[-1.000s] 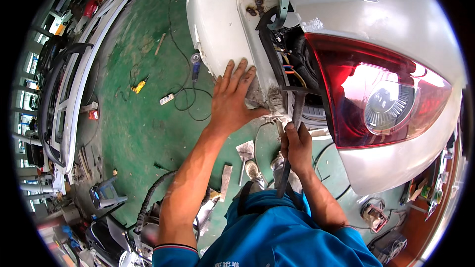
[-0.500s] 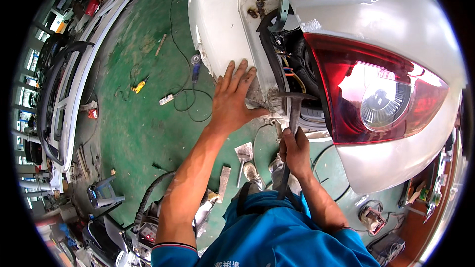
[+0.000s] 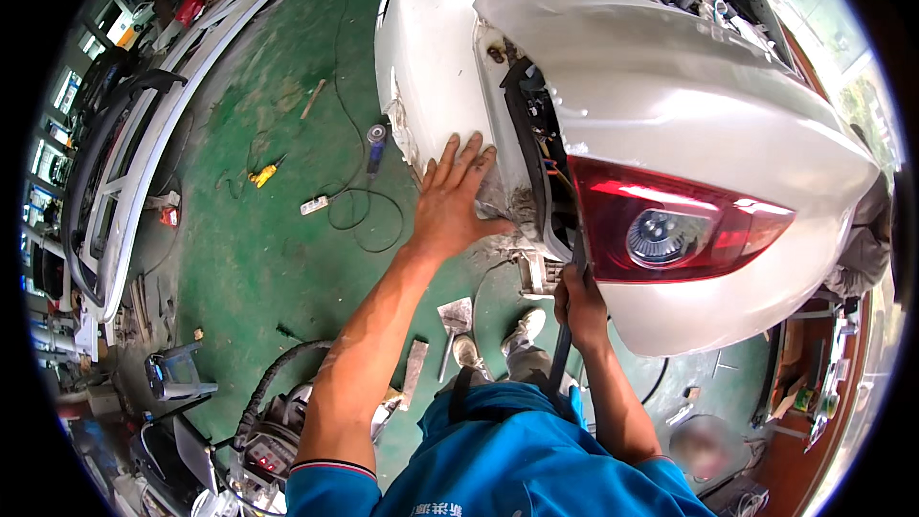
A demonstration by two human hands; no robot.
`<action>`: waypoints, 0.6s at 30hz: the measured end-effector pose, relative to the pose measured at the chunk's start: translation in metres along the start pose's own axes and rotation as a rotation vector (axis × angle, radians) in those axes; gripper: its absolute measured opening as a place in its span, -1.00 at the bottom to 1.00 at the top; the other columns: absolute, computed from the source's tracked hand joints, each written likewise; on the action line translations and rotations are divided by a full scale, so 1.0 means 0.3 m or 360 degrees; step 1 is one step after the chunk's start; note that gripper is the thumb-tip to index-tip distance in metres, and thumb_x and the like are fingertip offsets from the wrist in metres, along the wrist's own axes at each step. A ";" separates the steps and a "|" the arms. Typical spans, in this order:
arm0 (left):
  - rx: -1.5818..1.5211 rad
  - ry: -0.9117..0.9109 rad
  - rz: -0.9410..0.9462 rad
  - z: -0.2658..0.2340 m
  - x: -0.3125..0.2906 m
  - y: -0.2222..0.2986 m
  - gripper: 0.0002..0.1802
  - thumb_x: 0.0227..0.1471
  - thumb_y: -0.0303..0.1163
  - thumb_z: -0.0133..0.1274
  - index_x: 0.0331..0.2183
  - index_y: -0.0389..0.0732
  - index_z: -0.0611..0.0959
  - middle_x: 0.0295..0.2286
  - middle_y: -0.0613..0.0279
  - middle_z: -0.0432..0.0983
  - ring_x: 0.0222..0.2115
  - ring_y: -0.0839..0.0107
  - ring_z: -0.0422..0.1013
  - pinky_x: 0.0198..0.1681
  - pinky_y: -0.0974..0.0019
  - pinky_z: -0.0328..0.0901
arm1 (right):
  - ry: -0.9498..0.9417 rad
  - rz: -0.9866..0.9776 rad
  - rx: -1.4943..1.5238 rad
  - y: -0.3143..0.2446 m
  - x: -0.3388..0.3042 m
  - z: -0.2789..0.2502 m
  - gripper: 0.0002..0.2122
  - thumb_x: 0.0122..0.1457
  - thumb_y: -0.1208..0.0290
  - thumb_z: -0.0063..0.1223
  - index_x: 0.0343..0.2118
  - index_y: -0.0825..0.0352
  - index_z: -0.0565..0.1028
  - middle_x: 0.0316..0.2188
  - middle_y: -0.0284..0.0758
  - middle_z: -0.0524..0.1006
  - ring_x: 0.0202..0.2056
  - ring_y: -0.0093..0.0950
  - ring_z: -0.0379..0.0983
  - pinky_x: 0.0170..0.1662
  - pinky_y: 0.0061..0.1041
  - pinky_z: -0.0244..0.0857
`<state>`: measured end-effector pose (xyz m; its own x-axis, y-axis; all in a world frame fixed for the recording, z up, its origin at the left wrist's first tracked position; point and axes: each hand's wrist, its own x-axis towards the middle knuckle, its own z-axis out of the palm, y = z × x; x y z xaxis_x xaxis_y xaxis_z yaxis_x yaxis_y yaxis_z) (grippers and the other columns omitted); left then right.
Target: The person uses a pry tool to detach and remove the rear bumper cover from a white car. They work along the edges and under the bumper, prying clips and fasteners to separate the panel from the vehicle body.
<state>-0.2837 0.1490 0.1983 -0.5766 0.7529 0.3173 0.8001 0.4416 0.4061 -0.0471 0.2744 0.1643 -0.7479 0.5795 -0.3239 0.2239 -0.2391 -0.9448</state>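
Observation:
My left hand lies with fingers spread on the white rear body panel of a car. Close to its thumb the metal is crumpled and dirty. My right hand is wrapped round the dark shaft of a hammer, which points down toward my waist. The hammer's head goes out of sight at the tail lamp's edge. Beside it is the red tail lamp, set in the silver boot lid. Between panel and lid runs a dark gap with a black rubber seal.
On the green floor lie a blue angle grinder, a power strip with cables, a yellow tool and a flat scoop. A bumper frame stands left. Below it sits a small stool; a welding machine is nearby.
The boot lid with its tail lamp has dropped farther from me, narrowing the gap. The hammer's head, visible before, is now hidden. My left hand stays on the panel.

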 end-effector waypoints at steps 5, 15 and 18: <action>-0.0003 -0.0042 -0.0035 -0.008 0.001 0.003 0.28 -0.43 0.04 0.50 0.32 -0.08 0.27 0.37 0.26 0.00 0.40 0.11 -0.15 0.36 -0.18 -0.04 | 0.0043 0.0173 0.0101 -0.026 0.010 0.086 -0.65 0.39 0.09 -0.05 -0.48 0.21 0.37 -0.70 -0.47 0.31 -0.69 -0.62 0.23 -0.64 -0.56 0.12; -0.0064 -0.0049 -0.0069 -0.013 0.001 0.011 0.28 -0.43 0.01 0.52 0.31 -0.08 0.27 0.37 0.26 -0.01 0.40 0.13 -0.15 0.38 -0.19 -0.06 | -0.0091 0.0072 -0.0011 -0.009 0.028 0.145 -0.67 0.37 0.10 -0.01 -0.35 0.30 0.33 -0.69 -0.44 0.33 -0.74 -0.64 0.23 -0.69 -0.57 0.09; -0.0071 -0.0053 -0.0053 -0.016 0.003 0.007 0.27 -0.44 0.00 0.53 0.31 -0.07 0.27 0.37 0.26 -0.01 0.40 0.12 -0.15 0.38 -0.20 -0.06 | 0.0027 0.0059 0.0028 0.000 0.038 0.137 -0.67 0.37 0.11 0.00 -0.36 0.30 0.32 -0.68 -0.43 0.34 -0.73 -0.63 0.25 -0.68 -0.57 0.10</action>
<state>-0.2833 0.1483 0.2034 -0.5965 0.7543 0.2743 0.7717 0.4451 0.4542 -0.0813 0.2492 0.1627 -0.7287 0.5830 -0.3594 0.2398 -0.2743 -0.9313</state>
